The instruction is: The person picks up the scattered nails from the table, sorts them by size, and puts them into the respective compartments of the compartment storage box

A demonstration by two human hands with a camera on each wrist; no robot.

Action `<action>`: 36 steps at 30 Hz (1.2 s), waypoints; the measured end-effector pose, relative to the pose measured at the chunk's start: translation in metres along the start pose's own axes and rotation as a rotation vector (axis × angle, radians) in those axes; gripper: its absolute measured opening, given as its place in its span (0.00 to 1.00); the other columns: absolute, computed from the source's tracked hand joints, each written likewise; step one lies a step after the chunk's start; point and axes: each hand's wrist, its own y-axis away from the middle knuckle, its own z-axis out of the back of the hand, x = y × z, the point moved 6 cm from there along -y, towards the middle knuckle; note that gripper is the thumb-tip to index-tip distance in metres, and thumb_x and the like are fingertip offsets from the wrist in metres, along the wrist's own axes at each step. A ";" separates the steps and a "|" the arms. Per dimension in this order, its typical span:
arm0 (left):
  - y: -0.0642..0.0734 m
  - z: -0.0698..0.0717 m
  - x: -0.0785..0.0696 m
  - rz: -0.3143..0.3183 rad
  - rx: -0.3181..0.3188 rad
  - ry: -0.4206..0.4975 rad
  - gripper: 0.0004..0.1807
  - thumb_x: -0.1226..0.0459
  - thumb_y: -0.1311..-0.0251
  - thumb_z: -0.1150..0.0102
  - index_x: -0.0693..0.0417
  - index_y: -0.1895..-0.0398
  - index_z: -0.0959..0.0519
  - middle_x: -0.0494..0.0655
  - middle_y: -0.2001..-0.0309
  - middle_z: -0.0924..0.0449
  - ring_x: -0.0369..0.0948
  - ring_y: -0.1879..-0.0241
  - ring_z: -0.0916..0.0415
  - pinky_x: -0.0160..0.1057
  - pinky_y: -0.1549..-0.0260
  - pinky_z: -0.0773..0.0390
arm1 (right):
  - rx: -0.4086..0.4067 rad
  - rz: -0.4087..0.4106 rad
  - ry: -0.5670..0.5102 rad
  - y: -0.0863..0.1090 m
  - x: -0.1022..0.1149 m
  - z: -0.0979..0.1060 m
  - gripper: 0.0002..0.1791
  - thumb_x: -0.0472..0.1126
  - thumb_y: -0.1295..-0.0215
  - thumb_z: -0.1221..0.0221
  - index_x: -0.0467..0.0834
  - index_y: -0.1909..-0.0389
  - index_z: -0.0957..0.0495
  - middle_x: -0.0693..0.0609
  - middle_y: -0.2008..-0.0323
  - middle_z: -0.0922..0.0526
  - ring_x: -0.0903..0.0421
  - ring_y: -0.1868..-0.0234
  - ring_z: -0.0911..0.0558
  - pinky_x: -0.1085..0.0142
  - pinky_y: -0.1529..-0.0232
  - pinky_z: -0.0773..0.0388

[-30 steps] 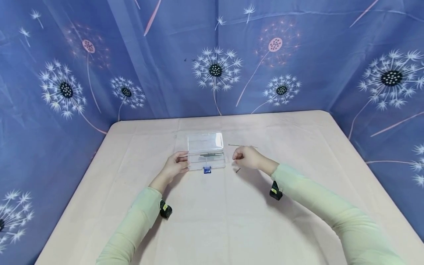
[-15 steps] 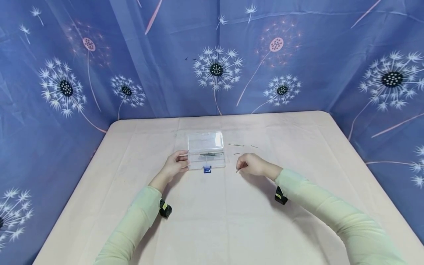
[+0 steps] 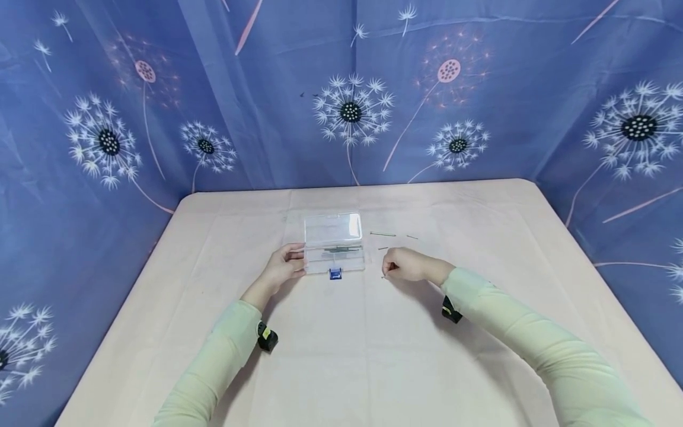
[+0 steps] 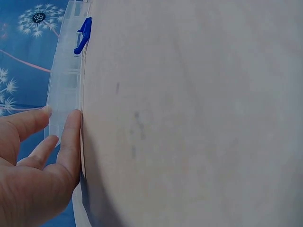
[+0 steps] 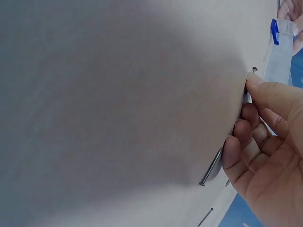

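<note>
A clear plastic box (image 3: 315, 265) with a blue latch (image 3: 335, 274) lies with its lid (image 3: 331, 228) raised. Several nails (image 3: 341, 249) lie in its rear part. My left hand (image 3: 278, 265) holds the box's left end, thumb and fingers spread along its sides in the left wrist view. To the right of the box, my right hand (image 3: 407, 264) pinches a nail (image 5: 254, 69) between thumb and fingertips at the tabletop. Only its head end shows; the rest is hidden by the fingers. Under the other fingers, a larger nail (image 5: 210, 168) lies on the cloth.
Behind the right hand lie a long nail (image 3: 383, 233), a short nail (image 3: 412, 237) and another short one (image 3: 383, 248). A pale cloth covers the table (image 3: 320, 367). A blue dandelion-print curtain (image 3: 256, 118) hangs behind and at both sides.
My right hand has moved slightly toward me and to the right, uncovering nails behind it. Its fingertips now pinch the nail that lay loose in front. The left hand and box stay put.
</note>
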 end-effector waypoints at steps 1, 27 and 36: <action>0.000 0.000 -0.001 -0.001 -0.001 -0.001 0.28 0.76 0.36 0.51 0.66 0.33 0.40 0.69 0.41 0.34 0.43 0.54 0.26 0.44 0.48 0.19 | -0.001 0.013 0.009 0.000 0.001 0.000 0.07 0.26 0.45 0.43 0.40 0.75 0.21 0.53 0.73 0.23 0.61 0.69 0.28 0.70 0.64 0.25; 0.003 -0.001 -0.002 -0.002 -0.003 0.005 0.27 0.76 0.37 0.50 0.68 0.34 0.39 0.70 0.42 0.33 0.40 0.58 0.25 0.44 0.49 0.18 | -0.322 -0.056 -0.301 0.007 -0.011 0.014 0.04 0.25 0.48 0.40 0.35 0.71 0.22 0.47 0.73 0.18 0.61 0.68 0.24 0.73 0.63 0.21; 0.004 0.001 -0.004 -0.001 -0.009 0.010 0.27 0.76 0.37 0.50 0.67 0.34 0.39 0.70 0.42 0.33 0.39 0.59 0.25 0.42 0.51 0.18 | -0.364 -0.052 -0.313 -0.006 0.000 0.022 0.06 0.25 0.47 0.40 0.34 0.67 0.21 0.45 0.70 0.17 0.57 0.67 0.21 0.71 0.63 0.20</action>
